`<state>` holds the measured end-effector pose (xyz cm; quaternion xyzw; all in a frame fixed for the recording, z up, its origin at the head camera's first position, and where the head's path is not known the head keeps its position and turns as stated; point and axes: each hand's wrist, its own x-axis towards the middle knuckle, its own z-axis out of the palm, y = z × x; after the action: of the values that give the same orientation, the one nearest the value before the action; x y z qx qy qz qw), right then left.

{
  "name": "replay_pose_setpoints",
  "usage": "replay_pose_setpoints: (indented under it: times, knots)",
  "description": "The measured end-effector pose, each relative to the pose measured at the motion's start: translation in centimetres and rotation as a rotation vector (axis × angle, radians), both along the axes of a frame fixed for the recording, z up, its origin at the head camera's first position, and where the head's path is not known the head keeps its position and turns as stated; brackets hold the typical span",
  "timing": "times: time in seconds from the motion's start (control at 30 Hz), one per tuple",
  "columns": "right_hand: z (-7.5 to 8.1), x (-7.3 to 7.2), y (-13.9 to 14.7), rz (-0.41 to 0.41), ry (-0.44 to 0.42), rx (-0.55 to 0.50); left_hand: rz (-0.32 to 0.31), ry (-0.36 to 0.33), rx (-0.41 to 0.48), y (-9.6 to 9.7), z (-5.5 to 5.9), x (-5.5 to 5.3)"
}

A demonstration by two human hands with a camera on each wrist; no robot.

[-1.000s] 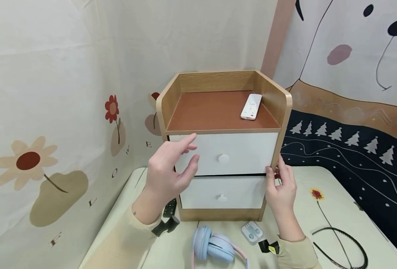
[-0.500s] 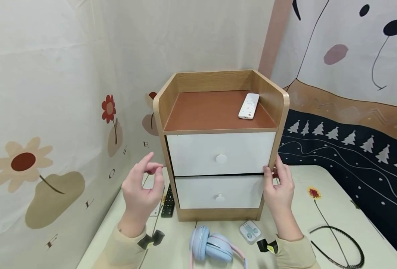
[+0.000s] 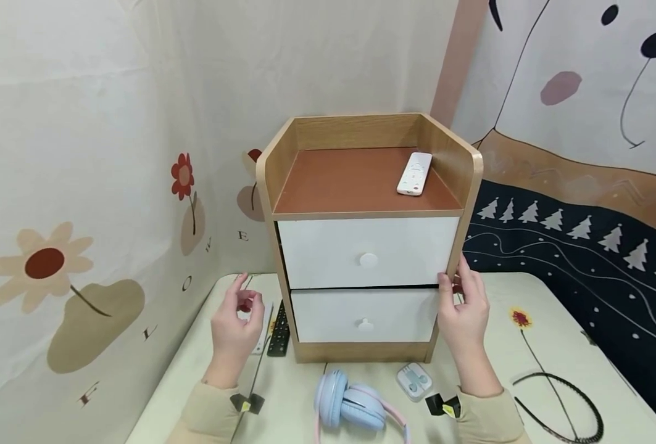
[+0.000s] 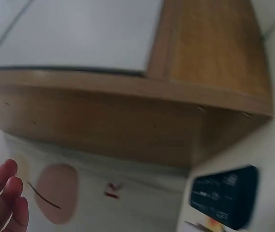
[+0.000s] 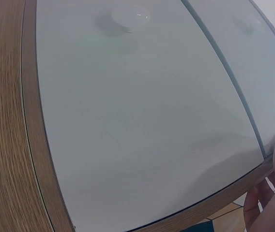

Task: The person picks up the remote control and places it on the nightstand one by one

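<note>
A small wood-coloured cabinet [image 3: 368,214] with two white drawers stands on the table. Its upper drawer [image 3: 328,253] and lower drawer [image 3: 328,314] look pushed in, each with a round white knob. My right hand [image 3: 463,314] grips the cabinet's right side edge, thumb at the front and fingers along the side. Left of the cabinet, apart from it, my left hand [image 3: 236,327] hovers with loosely bent fingers and nothing in them. Behind that hand lie a black remote control [image 3: 279,333] and a white object [image 3: 262,336], partly hidden.
On the cabinet's brown top lies a white remote control [image 3: 415,174]. In front are light-blue headphones [image 3: 355,407] and earphones in a clear case [image 3: 415,381]. A black curved, partly coiled band [image 3: 591,401] lies at the right. Printed cloth [image 3: 111,185] hangs close behind and left.
My left hand has moved from in front of the upper drawer to the left and down, beside the cabinet. My right hand has stayed at the cabinet's right edge.
</note>
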<state>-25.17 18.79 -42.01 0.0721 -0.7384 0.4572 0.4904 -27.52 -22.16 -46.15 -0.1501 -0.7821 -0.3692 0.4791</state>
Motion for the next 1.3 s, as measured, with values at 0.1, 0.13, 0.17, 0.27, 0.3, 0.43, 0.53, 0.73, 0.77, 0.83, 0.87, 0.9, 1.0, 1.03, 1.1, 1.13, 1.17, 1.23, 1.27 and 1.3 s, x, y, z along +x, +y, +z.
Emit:
replay_pose_setpoints:
  times: [0.1,0.13,0.17,0.27,0.3,0.43,0.53,0.73,0.77,0.83,0.87,0.9,1.0,1.03,1.1,1.13,1.17,1.23,1.27,1.3]
  knots:
    - [-0.1,0.1,0.0,0.003,0.0,0.003,0.047,-0.076,-0.025,-0.6,-1.7,-0.4]
    - [-0.1,0.1,-0.1,0.003,-0.002,0.002,0.06,-0.101,-0.031,-0.8,-2.1,-0.5]
    - [0.0,0.2,-0.1,0.004,-0.002,-0.002,0.07,-0.121,-0.037,-1.0,-2.5,-0.6]
    - [0.1,0.2,-0.1,0.004,-0.002,-0.012,0.105,-0.214,-0.043,-1.6,-3.5,-1.1]
    - [0.1,0.2,-0.2,0.004,-0.002,-0.015,0.118,-0.25,-0.041,-1.8,-3.9,-1.3]
    - [0.0,0.1,-0.1,0.007,-0.01,-0.013,0.16,-0.402,-0.035,-2.9,-5.1,-1.7]
    - [-0.1,0.1,0.0,0.014,-0.02,-0.01,0.186,-0.501,-0.032,-3.5,-6.0,-1.8]
    - [-0.1,0.2,0.0,0.016,-0.012,0.0,0.201,-0.622,-0.027,-4.3,-6.9,-1.9]
    - [-0.1,0.3,0.1,0.016,-0.009,0.001,0.199,-0.631,-0.028,-4.5,-7.0,-2.0]
    - [0.0,0.3,0.1,0.016,-0.005,0.002,0.194,-0.655,-0.025,-4.7,-7.3,-2.0]
    - [0.1,0.3,0.1,0.017,-0.005,0.002,0.193,-0.668,-0.025,-4.8,-7.5,-2.0]
    - [0.1,0.3,0.1,0.019,-0.005,0.001,0.193,-0.687,-0.023,-5.0,-7.6,-2.0]
    - [0.2,0.3,0.1,0.018,-0.01,0.0,0.199,-0.755,-0.029,-5.3,-8.2,-2.0]
    - [0.2,0.3,0.1,0.018,-0.012,-0.001,0.203,-0.781,-0.031,-5.4,-8.3,-2.0]
    - [0.2,0.3,0.1,0.019,-0.01,-0.003,0.215,-0.835,-0.044,-5.6,-8.5,-2.0]
    - [0.2,0.2,0.0,0.018,-0.006,-0.004,0.222,-0.858,-0.055,-5.6,-8.6,-2.0]
    - [0.2,0.2,0.0,0.019,-0.004,-0.006,0.227,-0.879,-0.064,-5.6,-8.6,-1.9]
    - [0.2,0.2,0.0,0.02,0.002,-0.004,0.239,-0.912,-0.081,-5.7,-8.7,-1.9]
    - [0.2,0.2,0.0,0.02,0.005,-0.004,0.243,-0.923,-0.092,-5.7,-8.7,-1.9]
    - [0.2,0.2,0.0,0.021,0.006,-0.003,0.247,-0.93,-0.099,-5.7,-8.6,-1.9]
